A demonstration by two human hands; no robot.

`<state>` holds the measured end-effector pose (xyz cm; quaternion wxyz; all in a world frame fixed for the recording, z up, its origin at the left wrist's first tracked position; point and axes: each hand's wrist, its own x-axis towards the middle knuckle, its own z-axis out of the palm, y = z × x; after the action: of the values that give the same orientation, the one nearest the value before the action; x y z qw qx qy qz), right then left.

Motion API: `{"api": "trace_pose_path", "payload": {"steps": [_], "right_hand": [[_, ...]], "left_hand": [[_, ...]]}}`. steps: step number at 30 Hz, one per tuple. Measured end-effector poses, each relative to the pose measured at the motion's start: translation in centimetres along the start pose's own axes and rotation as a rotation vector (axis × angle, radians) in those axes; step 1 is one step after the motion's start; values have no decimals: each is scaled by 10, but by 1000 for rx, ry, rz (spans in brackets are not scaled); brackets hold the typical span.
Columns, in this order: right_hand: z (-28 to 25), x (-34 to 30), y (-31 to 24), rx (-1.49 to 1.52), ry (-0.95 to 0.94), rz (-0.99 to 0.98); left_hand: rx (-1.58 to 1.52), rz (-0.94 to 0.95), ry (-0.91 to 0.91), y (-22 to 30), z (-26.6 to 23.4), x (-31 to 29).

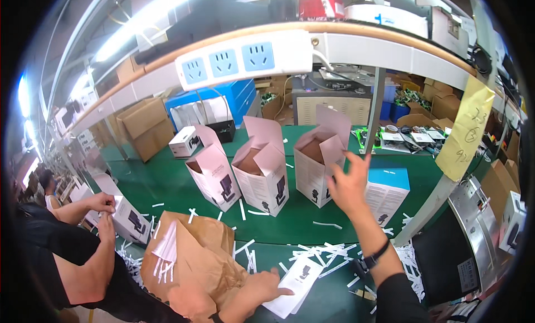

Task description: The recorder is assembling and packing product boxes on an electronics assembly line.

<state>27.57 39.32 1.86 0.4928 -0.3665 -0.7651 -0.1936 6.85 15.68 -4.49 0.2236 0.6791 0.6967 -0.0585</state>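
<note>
Left hand (264,286) on leaflets (304,277), grip unclear; right hand (351,184), grip apart, by open carton (310,179)

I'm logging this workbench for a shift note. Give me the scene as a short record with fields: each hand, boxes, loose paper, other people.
Left hand: at the left edge of white leaflets; grip unclear
Right hand: fingers spread by the rightmost open box; contact unclear
Open boxes: three in a row, flaps raised
Blue-topped box: right of that row
Loose paper: white strips scattered on the green table; brown paper left of the leaflets
Co-worker: at left, hands at another box
</note>
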Motion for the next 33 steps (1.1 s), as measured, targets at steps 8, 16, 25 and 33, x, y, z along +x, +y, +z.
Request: {"api": "trace_pose_path", "payload": {"steps": [8, 16, 25, 33], "right_hand": [[67, -13, 28, -168, -220, 197], [-42, -63, 9, 287, -86, 329], [-73, -82, -22, 239, -50, 342], [-58, -78, -13, 344, 12, 409]], "left_hand": [[1, 147, 188, 0, 1, 1], [-728, 233, 718, -30, -41, 11], [-1257, 643, 803, 73, -124, 66], [-459, 281, 131, -2, -63, 6]]}}
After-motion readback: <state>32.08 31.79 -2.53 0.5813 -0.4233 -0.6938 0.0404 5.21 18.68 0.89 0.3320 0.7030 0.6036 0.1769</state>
